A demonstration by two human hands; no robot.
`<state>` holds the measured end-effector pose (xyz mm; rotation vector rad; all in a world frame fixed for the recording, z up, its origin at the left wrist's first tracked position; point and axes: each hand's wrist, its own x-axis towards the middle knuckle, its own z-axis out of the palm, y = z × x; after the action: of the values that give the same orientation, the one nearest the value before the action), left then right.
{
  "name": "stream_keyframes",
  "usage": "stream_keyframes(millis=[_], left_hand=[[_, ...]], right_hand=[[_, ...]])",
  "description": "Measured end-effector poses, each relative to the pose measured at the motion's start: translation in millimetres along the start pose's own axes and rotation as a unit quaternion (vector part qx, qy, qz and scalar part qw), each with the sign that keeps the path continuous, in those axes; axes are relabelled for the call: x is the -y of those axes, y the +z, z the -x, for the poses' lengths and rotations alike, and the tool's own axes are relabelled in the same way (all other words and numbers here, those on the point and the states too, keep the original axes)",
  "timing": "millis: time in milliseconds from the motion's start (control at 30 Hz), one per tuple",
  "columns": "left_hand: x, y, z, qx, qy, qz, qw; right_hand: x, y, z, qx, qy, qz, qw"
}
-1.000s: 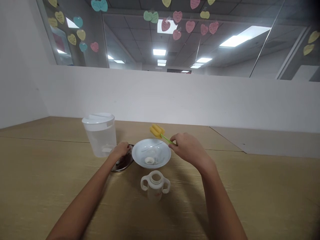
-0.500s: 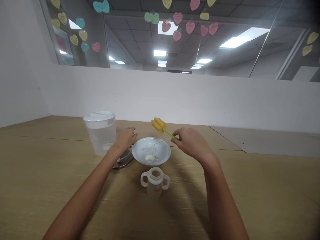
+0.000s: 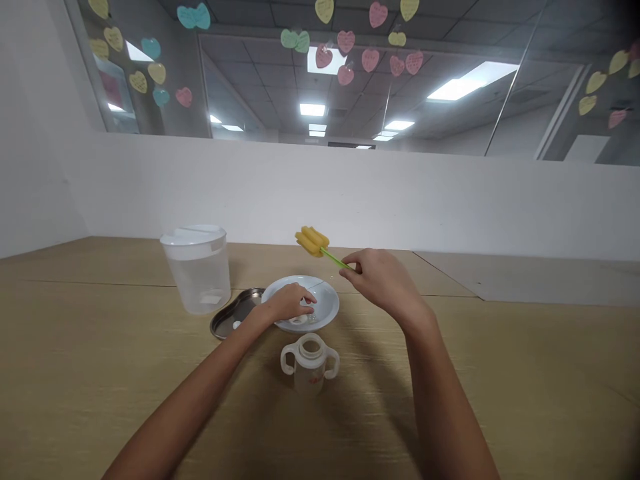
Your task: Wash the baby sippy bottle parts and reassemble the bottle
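Observation:
My right hand (image 3: 377, 277) is closed on the green handle of a bottle brush (image 3: 313, 241); its yellow sponge head points up and left, in the air beyond the bowl. Over the left part of a white bowl (image 3: 327, 303) reaches my left hand (image 3: 290, 301), its fingers bent and apart, with nothing seen in them. A white ring-shaped piece (image 3: 299, 320) and something clear lie in the bowl, partly hidden by that hand. Just in front stands an upright baby bottle (image 3: 310, 370) with two handles and an open top.
A kidney-shaped metal tray (image 3: 233, 310) lies left of the bowl with a small white piece (image 3: 237, 325) in it, partly behind my left forearm. Farther left stands a translucent lidded bucket (image 3: 200, 270). A white wall (image 3: 250, 187) closes off the table's back.
My left hand has moved right, from above the metal tray to over the bowl. The brush in my right hand has risen slightly. The view has shifted a little.

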<state>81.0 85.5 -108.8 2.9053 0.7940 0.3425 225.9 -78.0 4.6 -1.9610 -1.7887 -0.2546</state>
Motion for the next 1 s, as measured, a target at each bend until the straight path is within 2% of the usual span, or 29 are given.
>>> stream_keyframes(millis=[167, 667, 1000], left_hand=[[1.4, -2.8, 1.9, 0.018, -0.011, 0.009, 1.000], [3.3, 5.8, 1.0, 0.048, -0.021, -0.011, 0.999], [2.1, 6.9, 1.9, 0.037, -0.029, -0.056, 0.997]], right_hand=[[0.7, 0.8, -1.0, 0.021, -0.012, 0.005, 1.000], [-5.6, 5.6, -5.0, 0.050, -0.022, 0.011, 0.998], [-3.3, 3.0, -2.7, 0.047, -0.025, 0.018, 0.998]])
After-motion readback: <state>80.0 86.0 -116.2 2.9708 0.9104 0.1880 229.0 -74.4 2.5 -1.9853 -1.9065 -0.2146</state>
